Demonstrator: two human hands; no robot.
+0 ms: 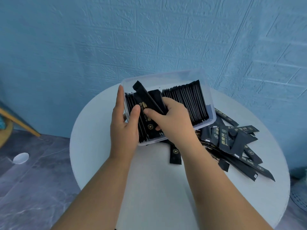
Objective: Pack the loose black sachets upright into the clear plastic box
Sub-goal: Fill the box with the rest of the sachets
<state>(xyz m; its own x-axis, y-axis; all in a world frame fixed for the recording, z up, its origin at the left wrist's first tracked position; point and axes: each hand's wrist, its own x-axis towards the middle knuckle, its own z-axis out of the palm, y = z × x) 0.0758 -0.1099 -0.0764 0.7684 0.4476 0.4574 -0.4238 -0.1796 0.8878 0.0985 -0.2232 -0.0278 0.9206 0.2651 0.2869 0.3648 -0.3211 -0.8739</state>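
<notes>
A clear plastic box (167,75) stands on the round white table (149,188), tilted toward me. Rows of black sachets (187,100) stand upright inside it, at the right and along the left wall. My left hand (123,125) clasps the box's left wall, fingers outside and thumb inside against the left row. My right hand (172,120) holds a few black sachets (146,100) slanted in the gap between the rows. A heap of loose black sachets (232,145) lies on the table right of the box.
A textured blue wall stands close behind the table. One sachet (175,154) lies apart just below the box. On the grey floor at left is a small white lid (20,157), and a wooden chair leg (18,121) slants above it.
</notes>
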